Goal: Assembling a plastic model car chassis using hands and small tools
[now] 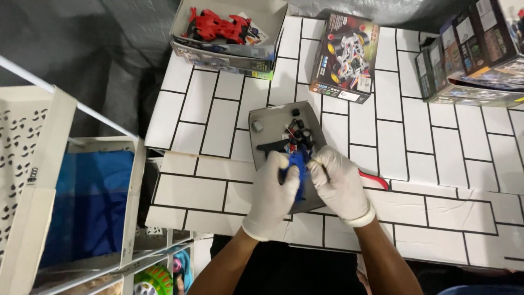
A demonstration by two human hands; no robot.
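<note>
Fingers on both gloved hands are curled in tight around the same thing from where I'm watching: a small blue toy car chassis (298, 163), held up just over the near half of a grey plastic tray (262, 123). Left hand (273, 191) wraps the left side of it with the thumb up near the top, right hand (338, 183) pinches the right side. Both in white gloves, so can't make out exactly which fingertips are doing the pressing, but neither hand is open.

Tray sits on a white brick-pattern tabletop (436, 153) and has a pile of small black parts (300, 131) in its far half, wheels or rollers by the look of it, plus one little grey piece (257, 127) off on the left of the tray.

Something red (376, 179) pokes out from behind the right hand, lying on the table, looks like a tool handle but most of it is hidden.

Further back there's an open box with a red toy race car body (218, 26) in it, and a closed model kit box (344, 57) just right of that. More boxes stacked (469, 54) at the far right corner. Off the left edge of the table, a white storage bin (87, 207) with blue inside.
</note>
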